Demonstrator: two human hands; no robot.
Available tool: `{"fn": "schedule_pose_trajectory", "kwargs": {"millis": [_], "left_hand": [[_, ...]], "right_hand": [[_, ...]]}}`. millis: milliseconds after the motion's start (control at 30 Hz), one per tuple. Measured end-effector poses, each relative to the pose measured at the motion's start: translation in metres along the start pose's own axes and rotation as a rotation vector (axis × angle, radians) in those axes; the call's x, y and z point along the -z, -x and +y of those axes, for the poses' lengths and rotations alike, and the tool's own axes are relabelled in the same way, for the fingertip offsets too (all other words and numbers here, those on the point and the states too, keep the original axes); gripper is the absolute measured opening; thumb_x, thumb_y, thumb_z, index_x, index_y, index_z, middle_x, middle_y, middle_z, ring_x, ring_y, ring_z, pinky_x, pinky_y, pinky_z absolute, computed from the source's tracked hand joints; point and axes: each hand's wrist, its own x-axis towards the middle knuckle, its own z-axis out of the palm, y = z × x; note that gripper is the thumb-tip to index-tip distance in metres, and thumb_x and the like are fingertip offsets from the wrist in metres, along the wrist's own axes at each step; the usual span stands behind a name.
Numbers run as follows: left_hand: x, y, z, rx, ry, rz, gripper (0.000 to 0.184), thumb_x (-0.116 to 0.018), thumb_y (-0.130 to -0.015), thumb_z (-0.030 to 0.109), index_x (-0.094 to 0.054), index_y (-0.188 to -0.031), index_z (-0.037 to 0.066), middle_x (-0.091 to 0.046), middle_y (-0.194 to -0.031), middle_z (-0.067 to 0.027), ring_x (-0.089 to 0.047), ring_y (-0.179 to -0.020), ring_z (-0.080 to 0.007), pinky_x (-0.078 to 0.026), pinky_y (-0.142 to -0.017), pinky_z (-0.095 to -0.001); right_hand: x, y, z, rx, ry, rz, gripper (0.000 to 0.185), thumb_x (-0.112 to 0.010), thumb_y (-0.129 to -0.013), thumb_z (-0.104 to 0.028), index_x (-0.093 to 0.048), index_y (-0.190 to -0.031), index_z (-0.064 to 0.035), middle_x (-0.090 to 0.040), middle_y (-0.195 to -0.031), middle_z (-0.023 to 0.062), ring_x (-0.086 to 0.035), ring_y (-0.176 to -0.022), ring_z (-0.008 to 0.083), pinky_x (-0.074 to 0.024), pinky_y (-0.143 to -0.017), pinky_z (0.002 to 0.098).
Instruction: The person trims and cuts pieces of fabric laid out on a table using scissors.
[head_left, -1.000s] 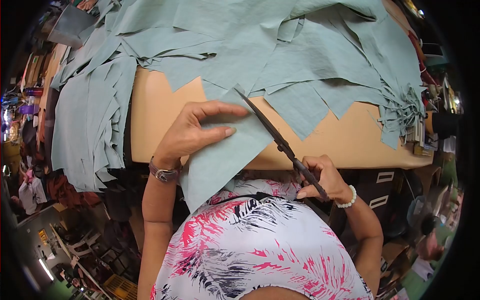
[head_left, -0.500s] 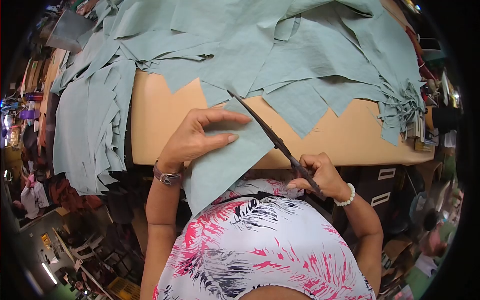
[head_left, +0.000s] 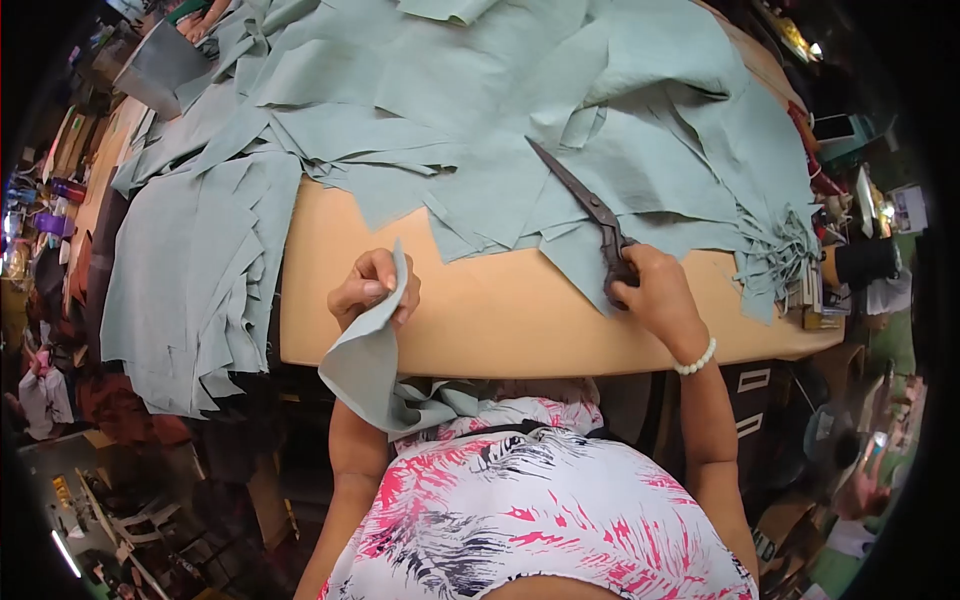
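Note:
My left hand (head_left: 378,288) is closed on the edge of a green fabric piece (head_left: 365,365), which hangs folded down from the fingers over the table's front edge to my lap. In my right hand (head_left: 652,290) are dark scissors (head_left: 590,203), gripped by the handles, with the blades together and pointing up and left. They lie over the large spread of green cloth (head_left: 480,110) that covers the far part of the tan table (head_left: 480,315). The cloth's near edge is cut in zigzag points.
A stack of green fabric pieces (head_left: 195,270) drapes over the table's left side. Thin fabric strips (head_left: 780,245) lie bunched at the right. A grey bin (head_left: 165,70) and another person's hand (head_left: 205,22) are at the upper left.
My left hand has turned and drawn the fabric piece away from the scissors, folding it. My right hand has moved up over the table with the scissors, whose blades now rest over the cloth.

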Motion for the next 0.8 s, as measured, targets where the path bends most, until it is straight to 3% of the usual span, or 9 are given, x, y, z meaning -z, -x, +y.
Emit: {"fn": "schedule_pose_trajectory", "kwargs": {"millis": [100,267,333,433,533,633,700,733,800], "left_hand": [[0.003,0.003,-0.001,-0.062,0.099,-0.013,0.013,-0.049,-0.072,0.013,-0.053,-0.073,0.001,-0.051,-0.065,-0.0117,-0.046,-0.045,-0.0165,-0.036,-0.039,-0.0249],[-0.004,0.006,-0.001,-0.063,0.045,0.071,0.014,-0.050,-0.070,0.015,-0.053,-0.072,0.001,-0.049,-0.059,-0.0115,-0.045,-0.044,-0.0164,-0.034,-0.039,-0.0243],[-0.006,0.005,-0.003,-0.031,-0.028,0.107,0.015,-0.051,-0.069,0.016,-0.054,-0.072,0.001,-0.049,-0.056,-0.0115,-0.045,-0.044,-0.0163,-0.033,-0.039,-0.0242],[-0.008,0.005,-0.002,-0.028,-0.070,0.150,0.017,-0.053,-0.067,0.019,-0.054,-0.072,0.002,-0.049,-0.053,-0.0120,-0.045,-0.044,-0.0166,-0.034,-0.039,-0.0245],[-0.011,0.005,-0.004,-0.060,-0.083,0.188,0.018,-0.053,-0.067,0.019,-0.054,-0.072,0.002,-0.049,-0.053,-0.0118,-0.046,-0.044,-0.0167,-0.034,-0.040,-0.0244],[-0.001,0.007,-0.008,-0.082,-0.044,0.127,0.013,-0.050,-0.072,0.013,-0.051,-0.078,0.001,-0.048,-0.066,-0.0117,-0.048,-0.053,-0.0189,-0.039,-0.044,-0.0264],[0.007,0.010,-0.006,-0.042,-0.001,0.080,0.012,-0.050,-0.073,0.011,-0.049,-0.081,0.001,-0.048,-0.072,-0.0117,-0.048,-0.058,-0.0197,-0.040,-0.047,-0.0276],[0.007,0.010,-0.010,-0.089,0.001,0.102,0.013,-0.050,-0.072,0.010,-0.049,-0.082,0.001,-0.047,-0.071,-0.0116,-0.047,-0.056,-0.0198,-0.040,-0.046,-0.0274],[0.004,0.006,-0.007,-0.044,-0.111,0.070,0.020,-0.052,-0.071,0.011,-0.053,-0.087,0.000,-0.052,-0.077,-0.0129,-0.051,-0.059,-0.0197,-0.042,-0.049,-0.0271]], "right_hand": [[-0.004,0.001,-0.031,0.153,0.372,-0.002,0.021,-0.062,-0.069,-0.014,-0.054,-0.085,-0.0017,-0.053,-0.090,0.0120,-0.054,-0.086,0.0276,-0.0479,-0.070,0.0385],[-0.063,-0.045,-0.100,0.426,-0.091,0.211,0.021,-0.062,-0.071,-0.017,-0.054,-0.083,-0.0018,-0.052,-0.088,0.0113,-0.054,-0.085,0.0271,-0.0469,-0.068,0.0370],[-0.092,-0.067,-0.109,0.427,-0.083,0.352,0.024,-0.064,-0.073,-0.019,-0.057,-0.091,-0.0043,-0.055,-0.086,0.0094,-0.055,-0.080,0.0278,-0.0455,-0.067,0.0353],[-0.118,-0.082,-0.114,0.449,-0.077,0.235,0.021,-0.064,-0.073,-0.017,-0.059,-0.089,-0.0047,-0.054,-0.079,0.0086,-0.055,-0.073,0.0286,-0.0453,-0.064,0.0359],[-0.104,-0.078,-0.108,0.538,-0.313,0.121,0.012,-0.062,-0.073,-0.011,-0.060,-0.081,-0.0025,-0.053,-0.070,0.0107,-0.055,-0.065,0.0261,-0.0456,-0.058,0.0345],[-0.039,-0.061,-0.083,0.349,-0.518,0.218,0.006,-0.061,-0.076,-0.005,-0.062,-0.080,-0.0013,-0.059,-0.071,0.0085,-0.055,-0.060,0.0174,-0.0438,-0.057,0.0273],[-0.001,-0.051,-0.040,0.133,-0.509,0.386,0.007,-0.061,-0.078,-0.004,-0.062,-0.082,0.0017,-0.058,-0.066,0.0013,-0.049,-0.060,0.0052,-0.0401,-0.054,0.0201],[0.015,-0.048,-0.002,-0.005,-0.568,0.429,0.010,-0.062,-0.076,-0.006,-0.062,-0.082,0.0022,-0.061,-0.070,0.0108,-0.055,-0.060,0.0143,-0.0436,-0.057,0.0276],[0.048,-0.035,0.062,-0.046,-0.236,0.654,0.012,-0.062,-0.075,-0.007,-0.063,-0.084,0.0012,-0.062,-0.072,0.0131,-0.058,-0.060,0.0186,-0.0448,-0.058,0.0287]]}}
